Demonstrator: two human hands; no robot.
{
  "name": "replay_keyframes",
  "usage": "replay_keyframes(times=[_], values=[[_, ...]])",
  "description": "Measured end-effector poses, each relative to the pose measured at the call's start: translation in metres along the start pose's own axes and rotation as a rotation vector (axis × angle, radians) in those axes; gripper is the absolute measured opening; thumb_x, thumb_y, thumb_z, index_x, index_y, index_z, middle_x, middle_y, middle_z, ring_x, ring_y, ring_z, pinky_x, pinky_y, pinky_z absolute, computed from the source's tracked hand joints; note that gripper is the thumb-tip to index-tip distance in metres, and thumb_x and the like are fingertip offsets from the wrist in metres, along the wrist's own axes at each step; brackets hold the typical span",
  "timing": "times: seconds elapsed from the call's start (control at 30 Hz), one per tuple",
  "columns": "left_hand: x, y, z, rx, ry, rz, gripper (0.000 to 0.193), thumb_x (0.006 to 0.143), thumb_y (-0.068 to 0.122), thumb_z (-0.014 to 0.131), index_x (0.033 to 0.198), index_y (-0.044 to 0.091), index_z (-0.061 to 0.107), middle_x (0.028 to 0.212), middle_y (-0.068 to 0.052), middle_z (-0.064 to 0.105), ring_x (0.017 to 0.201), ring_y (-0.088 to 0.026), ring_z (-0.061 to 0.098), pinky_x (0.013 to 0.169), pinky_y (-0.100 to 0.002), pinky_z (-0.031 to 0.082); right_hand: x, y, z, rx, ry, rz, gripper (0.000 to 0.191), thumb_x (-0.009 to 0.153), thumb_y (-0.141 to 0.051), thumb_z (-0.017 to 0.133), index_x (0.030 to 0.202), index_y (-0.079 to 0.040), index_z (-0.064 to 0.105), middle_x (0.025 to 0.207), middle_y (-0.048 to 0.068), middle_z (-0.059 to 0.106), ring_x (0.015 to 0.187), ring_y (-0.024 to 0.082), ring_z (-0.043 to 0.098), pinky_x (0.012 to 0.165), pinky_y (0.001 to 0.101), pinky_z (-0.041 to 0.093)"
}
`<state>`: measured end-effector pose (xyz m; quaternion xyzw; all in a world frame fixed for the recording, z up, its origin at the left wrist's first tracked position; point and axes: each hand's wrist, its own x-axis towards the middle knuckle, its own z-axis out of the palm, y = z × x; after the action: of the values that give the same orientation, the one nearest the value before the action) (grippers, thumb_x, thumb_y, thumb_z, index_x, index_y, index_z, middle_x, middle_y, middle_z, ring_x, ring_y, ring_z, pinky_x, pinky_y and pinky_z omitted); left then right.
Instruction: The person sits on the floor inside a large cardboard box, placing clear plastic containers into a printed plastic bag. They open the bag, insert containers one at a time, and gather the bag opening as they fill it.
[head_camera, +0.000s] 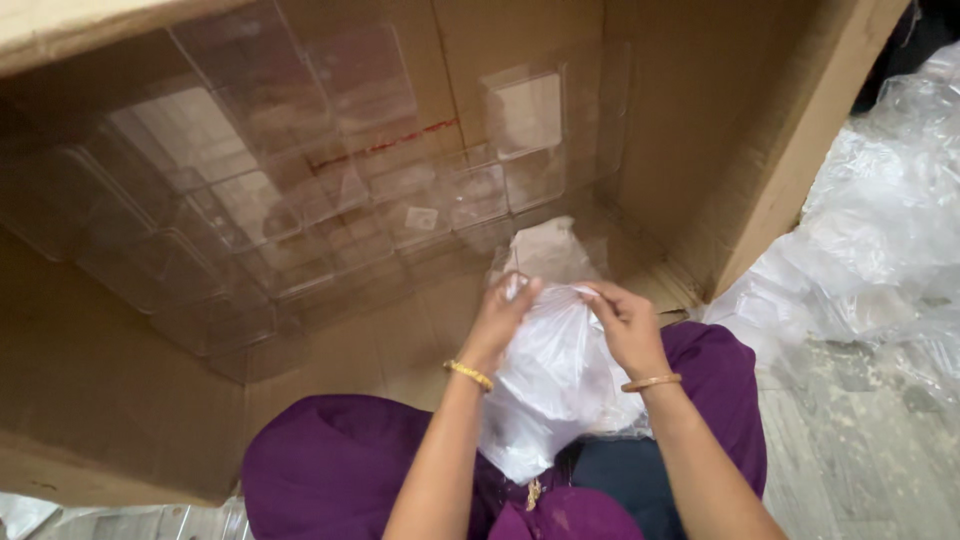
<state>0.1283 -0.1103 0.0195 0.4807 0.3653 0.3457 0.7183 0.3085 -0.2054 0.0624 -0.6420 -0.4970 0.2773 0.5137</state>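
Both hands raised over the lap, working at the mouth of a thin white plastic bag (552, 372) held between them. Left hand (497, 322) pinching the top edge of the bag with fingers closed on the film, a beaded gold bangle (469, 375) on the wrist. Right hand (625, 325) pinching the opposite side of the same edge, grip narrow and closed on the plastic, a plain bangle (651, 382) lower on the forearm. Held this way probably to keep the opening gathered and under control — the soft film would otherwise fall flat. Bag hanging down from the two grips onto the lap, covered in purple cloth (340, 470), lower part bulging; contents not possible to tell.

Just ahead, a large cardboard box (110, 400) lying on its side with the open face toward the person, so reachable without standing. Inside, clear plastic containers (260, 200) stacked in rows against the back wall — packed close, likely to save room. To the right, on the floor, a loose pile of crumpled clear plastic sheeting (880, 230), apart from the hands
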Motion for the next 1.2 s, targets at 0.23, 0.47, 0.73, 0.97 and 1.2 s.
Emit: replay_keyframes(times=[0.23, 0.47, 0.73, 0.97, 1.2], values=[[-0.008, 0.000, -0.016, -0.050, -0.052, -0.054, 0.022, 0.095, 0.025, 0.069, 0.109, 0.009, 0.073, 0.097, 0.002, 0.075, 0.094, -0.008, 0.067, 0.086, -0.024, 0.054, -0.012, 0.052, -0.002, 0.401, -0.212, 0.426, 0.026, 0.104, -0.017, 0.069, 0.108, 0.006, 0.078, 0.079, 0.000, 0.061, 0.065, 0.008, 0.051, 0.058, 0.0234, 0.041], [0.002, 0.011, -0.002, -0.051, 0.159, -0.007, 0.026, 0.093, 0.023, 0.075, 0.102, -0.001, 0.078, 0.096, -0.005, 0.078, 0.088, -0.013, 0.068, 0.080, -0.029, 0.055, 0.005, 0.026, -0.005, 0.039, -0.035, 0.107, 0.025, 0.092, -0.016, 0.071, 0.107, 0.003, 0.077, 0.088, -0.001, 0.074, 0.077, 0.008, 0.067, 0.069, 0.0231, 0.056], [0.011, 0.019, -0.009, -0.345, -0.069, -0.234, 0.030, 0.092, 0.040, 0.065, 0.097, 0.011, 0.073, 0.092, 0.001, 0.073, 0.086, -0.009, 0.065, 0.080, -0.026, 0.054, 0.025, 0.052, -0.008, 0.710, -0.134, 0.531, 0.026, 0.101, -0.028, 0.068, 0.095, -0.004, 0.076, 0.078, 0.004, 0.068, 0.067, 0.013, 0.060, 0.061, 0.0297, 0.051], [0.075, -0.004, -0.055, 0.142, -0.195, -0.046, 0.030, 0.103, 0.033, 0.075, 0.101, 0.005, 0.065, 0.088, 0.002, 0.056, 0.080, -0.012, 0.047, 0.069, -0.030, 0.041, 0.070, 0.074, -0.039, 1.244, -0.124, 0.176, 0.023, 0.107, -0.024, 0.066, 0.098, -0.002, 0.067, 0.088, 0.007, 0.070, 0.078, 0.018, 0.067, 0.075, 0.0382, 0.059], [0.131, -0.019, -0.037, 1.154, 0.373, 0.100, 0.038, 0.097, 0.032, 0.057, 0.120, 0.003, 0.063, 0.114, -0.021, 0.069, 0.109, -0.040, 0.064, 0.095, -0.049, 0.049, 0.144, 0.067, 0.018, -0.135, -0.039, 0.341, 0.021, 0.094, -0.017, 0.061, 0.108, -0.003, 0.069, 0.089, 0.008, 0.072, 0.081, 0.020, 0.066, 0.072, 0.0353, 0.055]])
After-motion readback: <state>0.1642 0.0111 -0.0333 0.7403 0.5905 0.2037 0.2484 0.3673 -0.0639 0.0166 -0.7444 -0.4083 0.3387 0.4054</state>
